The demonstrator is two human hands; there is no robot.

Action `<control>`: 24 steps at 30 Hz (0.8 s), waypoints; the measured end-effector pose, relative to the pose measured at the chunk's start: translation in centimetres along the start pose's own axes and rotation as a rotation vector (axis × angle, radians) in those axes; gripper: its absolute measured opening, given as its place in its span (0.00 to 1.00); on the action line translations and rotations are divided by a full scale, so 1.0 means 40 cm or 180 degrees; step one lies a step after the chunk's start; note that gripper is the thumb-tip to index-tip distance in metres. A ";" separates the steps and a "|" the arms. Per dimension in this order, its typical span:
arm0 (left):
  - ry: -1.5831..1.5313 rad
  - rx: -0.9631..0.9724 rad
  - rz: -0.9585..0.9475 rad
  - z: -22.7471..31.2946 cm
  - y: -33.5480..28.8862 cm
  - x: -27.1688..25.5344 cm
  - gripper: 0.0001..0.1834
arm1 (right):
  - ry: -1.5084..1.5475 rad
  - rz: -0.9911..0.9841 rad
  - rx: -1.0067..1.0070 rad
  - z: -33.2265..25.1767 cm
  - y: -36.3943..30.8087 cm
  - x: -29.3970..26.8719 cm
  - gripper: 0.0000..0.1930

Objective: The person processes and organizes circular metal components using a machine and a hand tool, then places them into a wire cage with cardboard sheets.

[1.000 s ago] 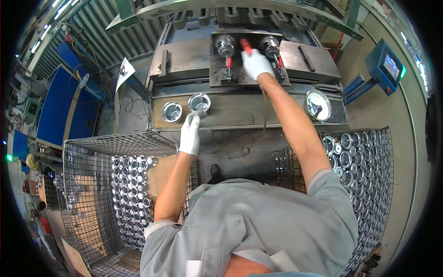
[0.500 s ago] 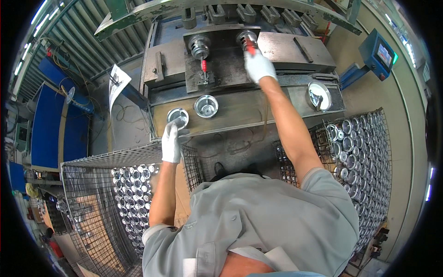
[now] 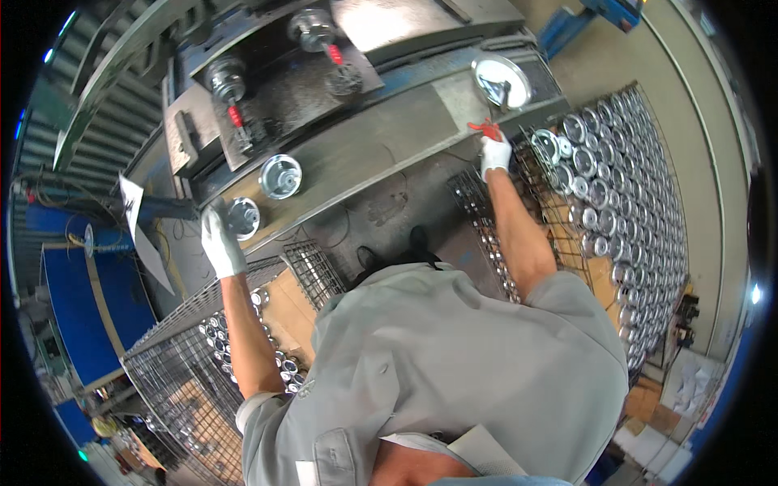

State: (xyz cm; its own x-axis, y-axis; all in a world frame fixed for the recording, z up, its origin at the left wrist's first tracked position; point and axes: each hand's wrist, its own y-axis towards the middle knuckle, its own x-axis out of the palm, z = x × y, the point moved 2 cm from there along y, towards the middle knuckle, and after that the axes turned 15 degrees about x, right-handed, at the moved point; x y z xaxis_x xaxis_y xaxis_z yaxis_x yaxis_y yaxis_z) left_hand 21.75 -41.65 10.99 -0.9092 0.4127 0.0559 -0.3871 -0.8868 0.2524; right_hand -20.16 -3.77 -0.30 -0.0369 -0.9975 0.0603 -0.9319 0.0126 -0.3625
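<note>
My left hand, in a white glove, is closed at the left side of a shiny metal cup on the bench ledge. A second metal cup stands just beyond it, open side up. My gloved right hand is closed around a red air blow gun at the ledge's front edge, near the right crate. On the machine, a left round metal fixture and a right one each have a red-handled clamp in front.
A round metal pan with a dark-handled tool sits at the ledge's right end. Wire crates, one at right and one at left, hold many shiny metal parts. A blue-armed screen stands at the upper right.
My right hand has come away from the right fixture, toward the front edge near the pan. My left hand remains at the near cup, now at its left side. The view has turned.
</note>
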 end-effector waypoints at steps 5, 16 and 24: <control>0.0152 0.0653 -0.0042 0.016 0.160 0.126 0.23 | -0.0537 0.0153 0.0868 0.177 0.050 0.002 0.13; 0.1146 0.1518 0.0090 -0.036 0.441 0.267 0.29 | -0.1236 -0.1775 -0.2297 -0.322 -0.291 0.671 0.18; 0.0039 0.0957 0.0883 0.174 0.269 0.383 0.21 | -0.0997 -0.1962 -0.1710 -0.344 -0.298 0.754 0.19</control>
State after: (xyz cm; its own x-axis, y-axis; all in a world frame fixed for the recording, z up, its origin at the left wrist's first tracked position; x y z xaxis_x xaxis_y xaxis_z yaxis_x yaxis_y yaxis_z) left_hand 4.73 -43.43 21.26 -0.9752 0.1622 0.1504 -0.0664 -0.8631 0.5006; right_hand -15.12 -33.05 18.66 0.5567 -0.8096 -0.1858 -0.8000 -0.5828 0.1426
